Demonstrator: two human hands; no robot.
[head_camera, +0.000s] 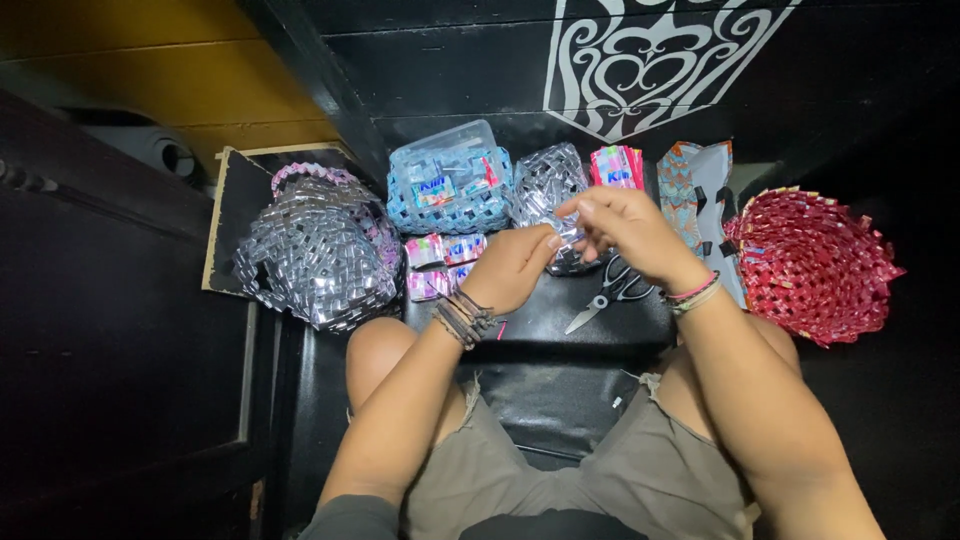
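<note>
My left hand (518, 265) and my right hand (625, 232) meet above a black padded surface (560, 330), and both pinch a small folded silvery wrapper strip (565, 232) between their fingertips. Black scissors (612, 290) lie just under my right wrist. A silvery woven piece (545, 185) sits right behind the hands. Bracelets circle both wrists.
A silver woven bag with a pink handle (315, 250) stands at the left. A blue woven basket with a clear box (450, 180) sits at the back. Folded pink wrappers (440, 265) lie near my left hand. A red woven basket (815, 262) and a patterned pouch (695, 190) are at the right.
</note>
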